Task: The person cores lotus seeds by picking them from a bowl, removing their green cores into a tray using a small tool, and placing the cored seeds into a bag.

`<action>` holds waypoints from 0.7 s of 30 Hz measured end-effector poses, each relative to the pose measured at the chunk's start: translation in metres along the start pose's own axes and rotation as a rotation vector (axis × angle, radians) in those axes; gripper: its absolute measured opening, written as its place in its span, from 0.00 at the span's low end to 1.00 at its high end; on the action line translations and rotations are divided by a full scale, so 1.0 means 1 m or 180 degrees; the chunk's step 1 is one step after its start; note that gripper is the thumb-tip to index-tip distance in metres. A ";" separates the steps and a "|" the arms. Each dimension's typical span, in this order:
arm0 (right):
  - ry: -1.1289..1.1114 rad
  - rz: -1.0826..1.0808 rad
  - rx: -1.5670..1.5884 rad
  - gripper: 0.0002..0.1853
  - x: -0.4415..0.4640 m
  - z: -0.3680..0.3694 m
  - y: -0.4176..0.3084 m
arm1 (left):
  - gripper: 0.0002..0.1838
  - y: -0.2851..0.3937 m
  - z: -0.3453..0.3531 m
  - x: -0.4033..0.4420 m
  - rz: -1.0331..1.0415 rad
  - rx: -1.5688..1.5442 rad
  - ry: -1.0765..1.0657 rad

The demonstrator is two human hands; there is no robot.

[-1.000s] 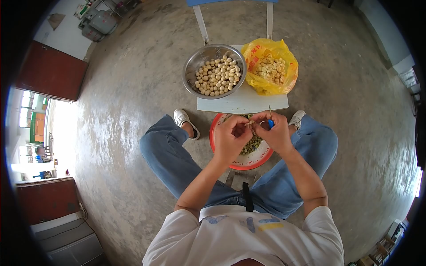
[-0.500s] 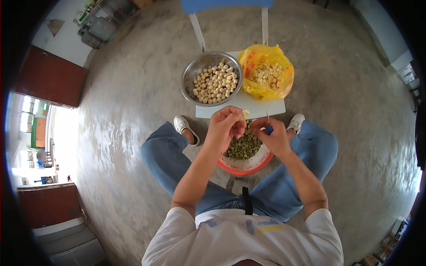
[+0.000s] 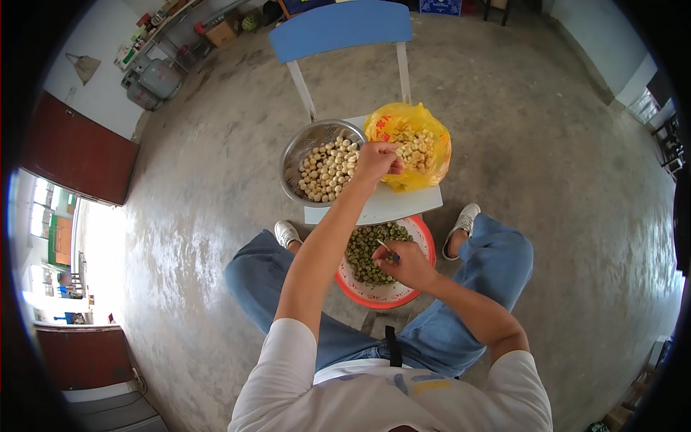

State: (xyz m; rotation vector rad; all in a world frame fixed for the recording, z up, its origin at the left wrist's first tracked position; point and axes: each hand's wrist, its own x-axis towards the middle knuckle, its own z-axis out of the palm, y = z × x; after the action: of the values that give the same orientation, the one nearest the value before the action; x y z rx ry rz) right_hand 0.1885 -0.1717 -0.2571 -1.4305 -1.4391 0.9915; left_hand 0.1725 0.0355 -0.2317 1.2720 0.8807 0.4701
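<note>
My left hand (image 3: 379, 163) reaches over the near left edge of a yellow plastic bag (image 3: 440, 160), its fingers curled together; whether a piece is between them is hidden. Inside the bag lie small pale pieces (image 3: 416, 147). Left of it is a metal colander (image 3: 289, 167) full of pale round balls (image 3: 327, 169), like nuts or small bulbs. My right hand (image 3: 407, 265) is closed around a small knife (image 3: 384, 246) with a blue handle, the thin blade pointing up and left. Beneath that hand, a red-rimmed white basin (image 3: 392, 294) contains many green bits (image 3: 363, 259).
Colander and bag stand on the seat of a chair (image 3: 374, 209) with a blue backrest (image 3: 342, 30). My knees spread on both sides of the basin. Gas cylinders (image 3: 158, 78) stand by the far left wall, near a dark red door (image 3: 79, 147).
My left hand has gone forward from above the basin to the bag; the pale piece it pinched no longer shows. My right hand stays over the basin with the knife. The view has tilted up.
</note>
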 end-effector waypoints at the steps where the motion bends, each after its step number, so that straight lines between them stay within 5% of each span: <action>1: -0.0061 -0.0094 0.0002 0.08 0.000 0.001 0.003 | 0.14 -0.002 -0.002 -0.001 0.0098 -0.0050 0.0030; 7: -0.1058 0.0013 -0.2008 0.10 -0.011 0.002 0.006 | 0.09 -0.008 -0.068 -0.015 0.0450 0.0150 0.0684; 12: -0.1033 -0.0184 -0.2426 0.05 -0.009 0.018 0.020 | 0.09 -0.021 -0.141 -0.017 0.0280 0.1062 0.1149; 16: -0.1072 -0.0238 -0.2695 0.04 -0.007 0.022 0.022 | 0.09 -0.048 -0.163 -0.017 0.0979 0.2649 0.0837; 21: -0.1347 -0.0316 -0.2623 0.04 -0.014 0.023 0.036 | 0.11 -0.045 -0.151 -0.021 0.0606 0.2700 0.0383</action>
State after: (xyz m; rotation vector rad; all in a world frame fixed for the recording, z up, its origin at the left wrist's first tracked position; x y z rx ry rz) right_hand 0.1775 -0.1843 -0.2992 -1.7383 -2.3882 0.6743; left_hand 0.0343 0.1022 -0.2751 2.1317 1.1160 0.3251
